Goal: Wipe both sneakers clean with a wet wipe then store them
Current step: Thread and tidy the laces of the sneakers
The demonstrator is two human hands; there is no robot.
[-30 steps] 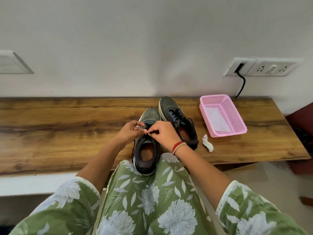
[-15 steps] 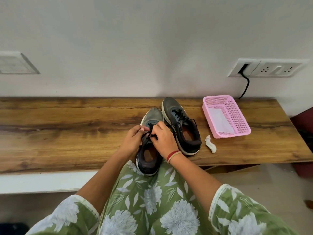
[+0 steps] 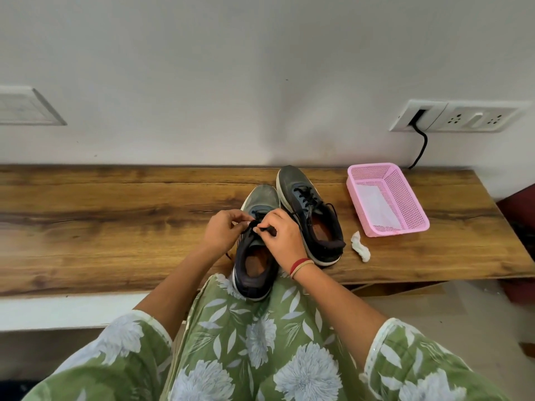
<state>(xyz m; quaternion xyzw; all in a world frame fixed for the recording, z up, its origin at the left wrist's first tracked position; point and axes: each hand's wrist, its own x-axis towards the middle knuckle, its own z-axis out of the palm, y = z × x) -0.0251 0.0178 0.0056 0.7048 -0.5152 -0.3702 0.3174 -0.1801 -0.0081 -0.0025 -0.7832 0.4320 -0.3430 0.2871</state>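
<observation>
Sneakers of this sort should handle as light, soft-topped things with firm soles, so the best hold looks like the heel collar or the sole's edge, not the thin, limp laces (image 3: 267, 228). The near sneaker (image 3: 254, 264) lies toe-forward on the wooden tabletop (image 3: 115, 221), with its heel past the front edge against the person's lap. The left hand (image 3: 221, 233) and right hand (image 3: 285, 238) each curl their fingers to pinch a black lace. The other sneaker (image 3: 309, 206) stands touching it on the right: grey toe, dark collar, pale sole, orange-brown lining. A crumpled wipe (image 3: 360, 247) lies near a pink mesh basket (image 3: 417, 209).
</observation>
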